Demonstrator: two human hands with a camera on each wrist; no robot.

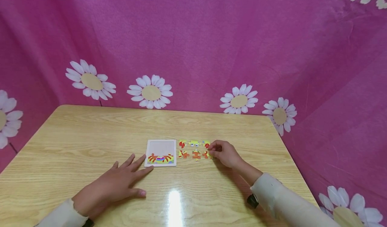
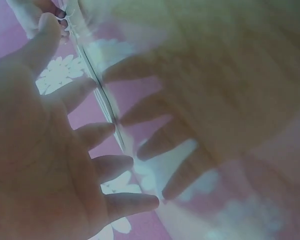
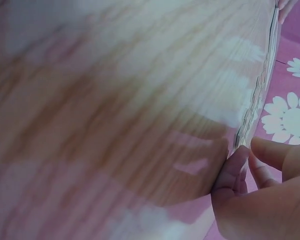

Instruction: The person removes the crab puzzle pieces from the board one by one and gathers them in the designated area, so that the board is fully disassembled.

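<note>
A square white-framed puzzle tray (image 1: 161, 141) lies on the table; its lower strip holds a fitted orange, yellow and blue picture section (image 1: 160, 158). My left hand (image 1: 116, 183) is spread beside it, fingertips at the tray's left edge and lower left corner. To the tray's right, several loose jigsaw pieces lie in two rows, among them a yellow piece with eyes (image 1: 195, 143) and an orange piece (image 1: 196, 154). At the right end, my right hand (image 1: 226, 154) has curled fingers and pinches a jigsaw piece (image 1: 206, 155), partly hidden by the fingertips.
The wooden table (image 1: 105, 129) reaches back to a pink curtain (image 1: 187, 45) printed with white flowers. A bright reflection shows on the tabletop near the front. Both wrist views look almost along the glossy surface, so the pieces appear only as thin edges there.
</note>
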